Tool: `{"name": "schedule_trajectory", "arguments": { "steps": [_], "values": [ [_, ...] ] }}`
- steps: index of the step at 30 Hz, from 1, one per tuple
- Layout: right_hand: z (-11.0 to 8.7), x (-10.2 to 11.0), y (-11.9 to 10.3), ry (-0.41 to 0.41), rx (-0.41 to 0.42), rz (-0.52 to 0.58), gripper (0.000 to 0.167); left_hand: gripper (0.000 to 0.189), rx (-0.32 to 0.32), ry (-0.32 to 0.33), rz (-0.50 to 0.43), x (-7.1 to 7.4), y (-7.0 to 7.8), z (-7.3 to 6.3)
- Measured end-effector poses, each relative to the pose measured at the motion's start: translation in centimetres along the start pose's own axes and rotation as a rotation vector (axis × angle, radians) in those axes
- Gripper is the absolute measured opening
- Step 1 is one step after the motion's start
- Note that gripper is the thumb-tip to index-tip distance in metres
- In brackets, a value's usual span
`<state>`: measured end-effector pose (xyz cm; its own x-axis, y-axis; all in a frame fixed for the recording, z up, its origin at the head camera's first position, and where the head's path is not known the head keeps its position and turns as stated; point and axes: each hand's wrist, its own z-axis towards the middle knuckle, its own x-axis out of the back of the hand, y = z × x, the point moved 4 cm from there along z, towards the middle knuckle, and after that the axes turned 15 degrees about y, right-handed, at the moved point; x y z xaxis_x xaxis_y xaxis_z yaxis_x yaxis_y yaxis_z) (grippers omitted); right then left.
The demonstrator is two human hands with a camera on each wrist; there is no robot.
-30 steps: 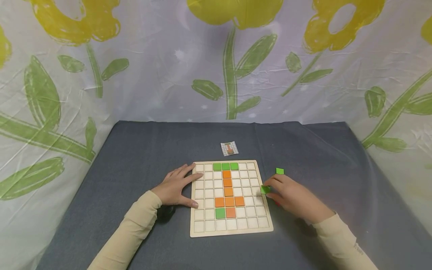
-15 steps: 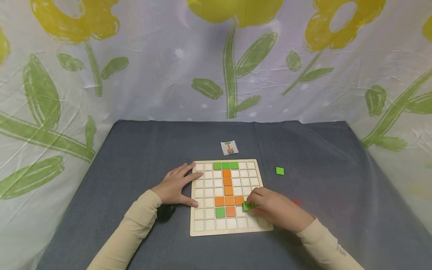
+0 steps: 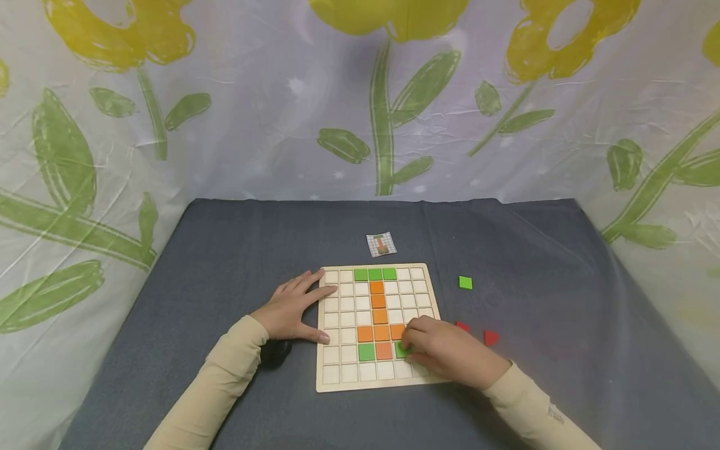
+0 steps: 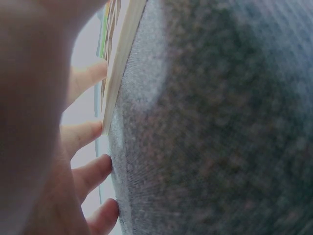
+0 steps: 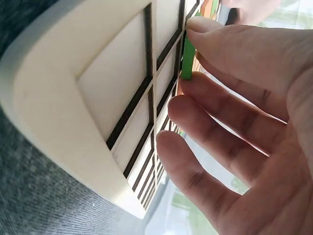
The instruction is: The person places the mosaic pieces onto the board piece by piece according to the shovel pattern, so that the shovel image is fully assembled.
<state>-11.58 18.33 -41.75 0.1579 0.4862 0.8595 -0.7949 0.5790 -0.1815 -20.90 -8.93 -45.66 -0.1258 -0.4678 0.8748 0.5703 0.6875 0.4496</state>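
A pale wooden grid board (image 3: 350, 355) lies on the dark cloth. My right hand (image 3: 452, 351) is over its lower right part and pinches a green square tile (image 5: 188, 54) between thumb and fingers. That tile sits at a cell just right of a reddish-orange tile (image 3: 384, 350); whether it lies flat in the cell is hidden by the fingers. Another green tile (image 3: 366, 352) is left of the reddish one. Orange tiles (image 3: 379, 317) form a column and a short row, under a row of green tiles (image 3: 375, 274). My left hand (image 3: 289, 309) rests spread at the board's left edge.
A small printed card (image 3: 382, 244) with a grid picture lies behind the board. Right of the board are a loose green tile (image 3: 465, 283) and red pieces (image 3: 491, 337). Something dark (image 3: 275, 354) is beneath the left wrist. A flower-print curtain (image 3: 253, 125) hangs behind the table.
My right hand has carried the green tile from beyond the board's right edge leftward and down onto the lower grid, uncovering the red pieces. My left hand has stayed put.
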Motion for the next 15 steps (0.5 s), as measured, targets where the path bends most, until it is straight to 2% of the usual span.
{"name": "schedule_trajectory", "arguments": {
  "steps": [8,15],
  "values": [
    [-0.01,-0.23,-0.08,-0.033,-0.023,-0.037,0.021,0.097,0.008,-0.008,-0.008,0.05,0.02,0.02],
    [0.29,-0.23,-0.33,-0.030,-0.024,-0.042,0.021,0.098,0.009,-0.009,-0.002,-0.12,-0.12,0.06]
  ]
}}
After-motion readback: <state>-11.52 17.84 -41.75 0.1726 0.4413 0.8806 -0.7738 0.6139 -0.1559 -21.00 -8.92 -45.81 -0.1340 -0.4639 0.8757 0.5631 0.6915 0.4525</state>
